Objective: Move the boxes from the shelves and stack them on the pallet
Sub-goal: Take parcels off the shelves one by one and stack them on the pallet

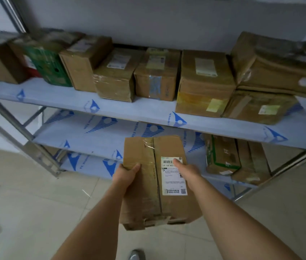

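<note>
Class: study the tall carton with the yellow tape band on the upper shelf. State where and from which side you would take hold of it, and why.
Take the yellow-taped carton by its two side walls, reaching in from the front. Its front face is open to the aisle, but neighbouring boxes stand close on both sides, so probably slide it forward first.

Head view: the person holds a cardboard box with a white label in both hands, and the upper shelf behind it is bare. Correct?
Not quite. The head view shows the upper shelf carrying a row of cardboard boxes, not bare. The rest stands: the left hand and right hand hold the box with a white label.
</note>
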